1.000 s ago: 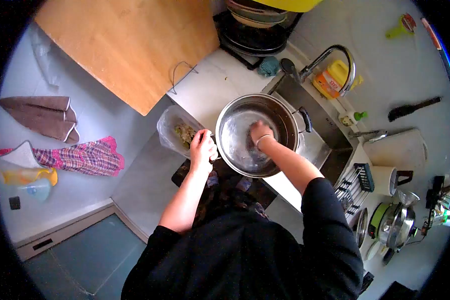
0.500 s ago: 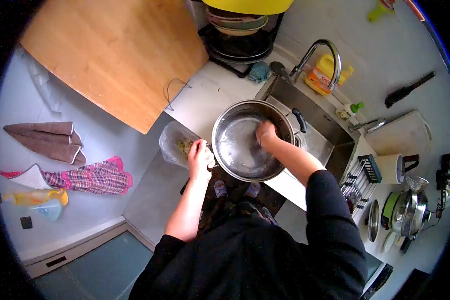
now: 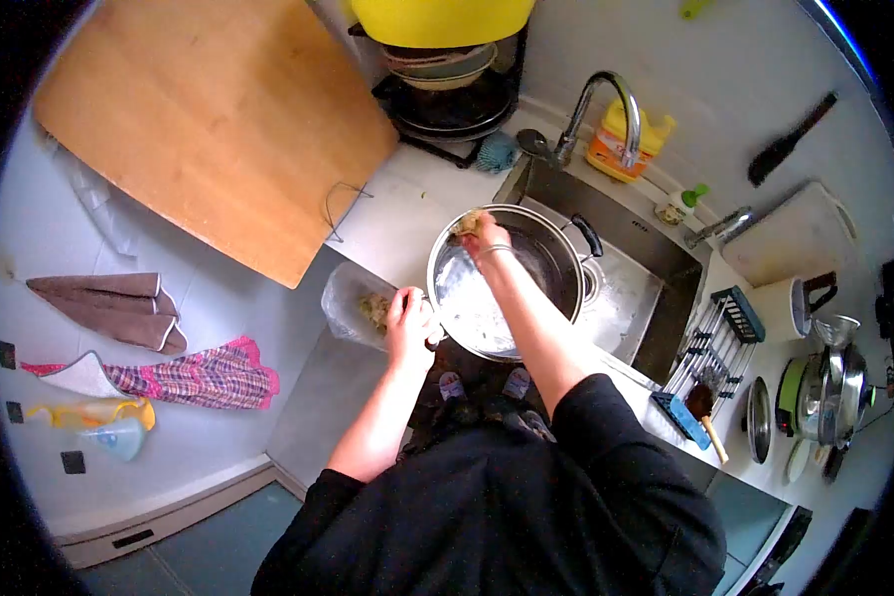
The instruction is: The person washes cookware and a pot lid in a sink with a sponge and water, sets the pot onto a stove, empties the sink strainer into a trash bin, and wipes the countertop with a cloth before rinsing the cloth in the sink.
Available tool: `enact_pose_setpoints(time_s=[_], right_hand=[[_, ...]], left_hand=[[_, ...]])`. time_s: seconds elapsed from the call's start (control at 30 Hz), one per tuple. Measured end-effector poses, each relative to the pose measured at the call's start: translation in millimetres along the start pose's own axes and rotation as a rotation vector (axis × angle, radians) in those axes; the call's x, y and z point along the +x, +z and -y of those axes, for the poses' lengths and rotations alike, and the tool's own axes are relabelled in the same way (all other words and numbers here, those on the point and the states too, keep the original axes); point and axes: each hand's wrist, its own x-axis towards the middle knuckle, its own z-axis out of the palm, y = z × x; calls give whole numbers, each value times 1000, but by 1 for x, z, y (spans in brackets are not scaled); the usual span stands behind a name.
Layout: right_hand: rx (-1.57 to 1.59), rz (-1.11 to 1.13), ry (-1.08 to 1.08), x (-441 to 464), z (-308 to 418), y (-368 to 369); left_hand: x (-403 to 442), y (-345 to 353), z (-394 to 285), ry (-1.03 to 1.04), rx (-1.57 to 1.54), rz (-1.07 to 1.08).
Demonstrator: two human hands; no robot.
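Note:
A large steel pot (image 3: pixel 556 316) with black-covered handles is tilted at the sink's near edge. My left hand (image 3: pixel 410 323) is closed round the pot's left handle, which is mostly hidden by the fingers. Inside the pot, near its upper left rim, my right hand (image 3: pixel 485 236) has its fingers closed on a clump of pale, yellowish food scraps (image 3: pixel 465 224). A clear plastic bag (image 3: pixel 344 308) with similar scraps in it hangs at the counter edge, just left of my left hand.
Beyond the pot lies a steel sink (image 3: pixel 621 298) with a curved faucet (image 3: pixel 594 87). A yellow bottle (image 3: pixel 623 144) stands behind it. A wooden board (image 3: pixel 219 129) juts out at the upper left. A dish rack (image 3: pixel 710 348) and a lid (image 3: pixel 758 419) are at the right.
My right hand has moved from the middle of the pot to its upper left rim, and scraps now show in its fingers. My left hand has stayed at the handle. The view has shifted.

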Motion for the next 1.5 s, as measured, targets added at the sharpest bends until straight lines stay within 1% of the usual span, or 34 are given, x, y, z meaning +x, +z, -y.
enact_pose_setpoints(time_s=[0.03,0.07,0.1,0.17,0.2,0.23,0.3,0.37,0.43,0.5,0.57,0.63,0.7,0.77,0.83,0.9,0.93,0.97,1.03,1.1,1.17,1.23,1.3,1.37,1.43,1.5], right_hand=[[-153,-25,-42,-19,5,7],[-149,11,-153,-40,5,16],[-158,118,-228,-42,-9,16],[-687,105,-458,-75,-8,10],[-780,236,-402,-81,-12,-2],[-871,367,-345,-87,-15,-14],[-1020,514,-296,-103,-14,-50],[-1237,823,-271,-138,27,-85],[-1500,1065,-318,-135,49,-131],[-1924,1041,-735,-109,62,-182],[-2532,735,-616,-118,113,-165],[-2736,608,-1009,-69,126,-163],[-2718,600,-1349,-30,133,-135],[-2165,602,-1716,-3,126,-106],[-1961,633,-1279,-33,110,-75],[-1946,957,-1848,-11,81,-75],[-2122,836,-1815,-3,72,-82],[-2113,720,-1615,5,65,-92],[-1980,261,-906,21,47,-114],[-2384,203,-913,28,15,-157],[-2528,511,-583,-28,11,-159],[-2293,962,-327,-60,5,-138],[-2027,1237,-501,-89,9,-101],[-1984,1113,-496,-101,19,-56],[-1656,881,-952,-66,10,-41],[-1522,688,-1255,-8,7,-45]], left_hand=[[-2,8,1,6,25,-13],[-2,16,1,13,49,-24],[0,22,1,12,53,-14],[2,31,2,31,165,-60],[7,30,3,42,171,-10],[8,35,2,40,151,-35],[12,42,1,55,165,29],[16,47,-2,71,181,79],[19,51,-9,56,187,117],[17,58,-18,14,187,131],[17,63,-23,-15,263,173],[17,70,-25,-46,287,208],[19,77,-25,-72,312,240],[19,82,-23,-103,281,278],[18,86,-23,-106,290,267],[16,91,-21,-108,291,258],[14,93,-21,-109,323,249],[13,95,-21,-109,356,242],[12,95,-21,-95,364,227],[13,92,-19,-48,349,225],[13,93,-19,-38,343,207],[12,90,-17,-34,343,182],[16,85,-16,-47,302,191],[14,85,-16,-50,325,172],[13,85,-18,-53,349,151],[12,83,-19,-40,328,157]])
